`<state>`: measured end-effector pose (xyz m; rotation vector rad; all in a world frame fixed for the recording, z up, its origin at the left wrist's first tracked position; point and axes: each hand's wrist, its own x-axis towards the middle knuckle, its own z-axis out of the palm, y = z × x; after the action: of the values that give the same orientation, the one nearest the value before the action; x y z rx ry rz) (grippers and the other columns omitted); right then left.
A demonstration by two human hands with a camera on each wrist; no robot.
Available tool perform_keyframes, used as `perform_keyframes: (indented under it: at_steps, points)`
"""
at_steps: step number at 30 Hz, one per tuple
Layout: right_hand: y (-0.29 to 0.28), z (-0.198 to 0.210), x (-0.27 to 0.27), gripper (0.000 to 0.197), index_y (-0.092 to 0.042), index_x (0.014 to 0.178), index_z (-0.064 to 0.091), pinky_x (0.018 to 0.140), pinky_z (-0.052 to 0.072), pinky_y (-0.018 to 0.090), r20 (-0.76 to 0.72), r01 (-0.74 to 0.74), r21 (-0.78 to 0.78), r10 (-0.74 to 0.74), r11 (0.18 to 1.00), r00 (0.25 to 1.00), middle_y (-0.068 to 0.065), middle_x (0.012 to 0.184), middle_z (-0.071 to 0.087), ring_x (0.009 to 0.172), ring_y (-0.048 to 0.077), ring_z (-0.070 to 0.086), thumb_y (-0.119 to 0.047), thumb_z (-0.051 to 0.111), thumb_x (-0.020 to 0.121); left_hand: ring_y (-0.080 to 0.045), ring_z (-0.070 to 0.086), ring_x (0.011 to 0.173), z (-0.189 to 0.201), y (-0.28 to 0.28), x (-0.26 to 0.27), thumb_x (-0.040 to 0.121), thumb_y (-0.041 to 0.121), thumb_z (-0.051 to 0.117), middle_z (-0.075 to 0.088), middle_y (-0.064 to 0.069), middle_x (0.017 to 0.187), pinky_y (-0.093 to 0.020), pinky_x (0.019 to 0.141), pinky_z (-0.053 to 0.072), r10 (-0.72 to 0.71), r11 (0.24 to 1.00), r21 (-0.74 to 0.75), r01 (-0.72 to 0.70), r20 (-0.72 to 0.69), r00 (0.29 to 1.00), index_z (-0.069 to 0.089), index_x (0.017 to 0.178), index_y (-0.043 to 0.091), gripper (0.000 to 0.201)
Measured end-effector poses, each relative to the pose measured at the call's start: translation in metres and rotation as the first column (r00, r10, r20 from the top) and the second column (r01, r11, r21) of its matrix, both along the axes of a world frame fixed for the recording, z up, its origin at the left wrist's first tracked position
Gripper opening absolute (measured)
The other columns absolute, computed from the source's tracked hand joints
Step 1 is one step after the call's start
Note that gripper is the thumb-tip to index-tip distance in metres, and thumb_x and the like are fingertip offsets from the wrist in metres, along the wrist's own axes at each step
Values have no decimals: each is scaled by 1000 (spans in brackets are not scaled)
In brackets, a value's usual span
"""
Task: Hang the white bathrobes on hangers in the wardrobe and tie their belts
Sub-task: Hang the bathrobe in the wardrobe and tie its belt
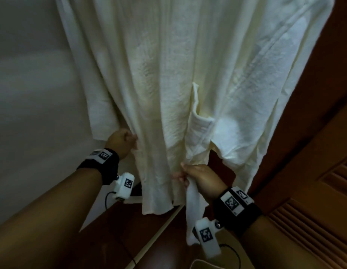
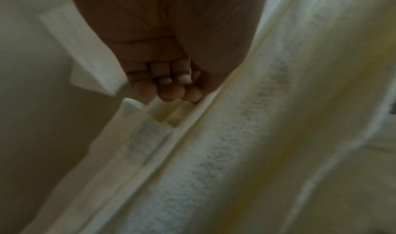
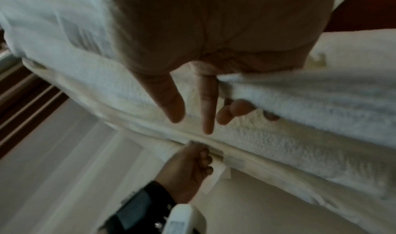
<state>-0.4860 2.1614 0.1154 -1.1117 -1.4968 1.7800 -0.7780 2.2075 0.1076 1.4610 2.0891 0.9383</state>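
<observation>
The white bathrobe (image 1: 168,84) hangs in front of you, filling the upper part of the head view, between a pale wall (image 1: 29,74) on your left and the dark wood wardrobe panel (image 1: 339,94) on your right; its hanger is out of sight above. A patch pocket (image 1: 198,133) sits on the robe's front, its top edge sagging open, and you cannot tell whether anything lies in it.

Your left hand (image 1: 121,141) reaches up to the robe's left side, wrist raised, fingers (image 2: 171,90) curled tight around a narrow strip at the fabric's edge, most likely the belt's end. Your right hand (image 1: 200,176) is lower, at the robe's front opening, thumb and forefinger stretched out straight while the other fingers (image 3: 235,109) hook around a thick fold of the robe. A flat white belt (image 1: 194,208) hangs down from that hand past your wrist.

The cloth is soft, nubbly terry, creased in long vertical folds, with flat stitched bands along its edges. A slatted wooden door (image 1: 314,220) stands at lower right.
</observation>
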Motion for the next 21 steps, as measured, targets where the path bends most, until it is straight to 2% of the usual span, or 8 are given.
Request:
perform_keyframes:
  at_steps: [2,4,7,9,11,13,17,21]
  points:
    - [2,-4,-6,26,-8,103,75,76,46,18,71,-35,98,28,995,997,-2,86,70,81,11,62,-28,66,90,-21,57,75,5,-10,17,92,16,57,61,-3,79,-25,65,39,-129,990,34,135,-130,983,57,76,15,16]
    - [6,-12,-14,32,-15,118,69,81,46,13,187,-73,186,38,980,982,0,98,68,91,6,64,-19,70,87,-12,55,68,11,-18,31,90,19,59,61,2,73,-24,59,38,-194,978,52,203,-149,970,57,70,22,20]
    - [6,-17,-28,42,-17,123,65,76,44,10,278,-14,254,-60,967,959,-7,85,60,81,1,59,-17,75,82,-17,63,76,11,-19,31,84,19,63,68,-2,83,-23,60,44,74,992,101,-78,35,997,62,83,14,5]
    - [2,-20,-34,40,-18,120,65,74,44,10,268,6,265,-80,964,960,-8,83,56,78,1,57,-18,76,81,-20,61,93,9,-19,19,79,14,74,62,-3,104,-27,71,47,239,964,55,-260,245,940,53,109,8,36]
    - [-2,-22,-37,37,-18,117,66,76,47,14,250,-11,259,-56,966,967,-7,83,56,77,3,58,-18,76,81,-18,49,109,5,-16,6,74,14,82,47,-1,123,-32,89,45,153,985,22,-171,340,928,29,138,8,84]
    - [-5,-23,-39,34,-19,113,69,81,50,22,242,-31,265,-35,964,970,-6,82,57,77,4,59,-19,77,80,-17,45,121,3,-14,-4,72,22,85,41,2,136,-38,101,43,42,997,44,-63,362,931,13,148,17,105]
    - [-7,-23,-46,45,-23,117,67,79,47,11,303,-64,309,-34,949,952,-10,94,60,84,-2,57,-28,82,75,-16,60,105,21,-27,18,79,44,76,62,6,114,-32,87,50,-62,996,71,48,212,975,59,124,21,54]
    - [-7,-23,-62,66,-28,122,58,96,49,27,376,-110,361,-36,926,926,-11,121,60,111,5,56,-52,83,65,-18,65,97,40,-63,63,81,40,69,70,-2,106,-30,83,53,-264,958,91,271,-81,961,69,109,15,37]
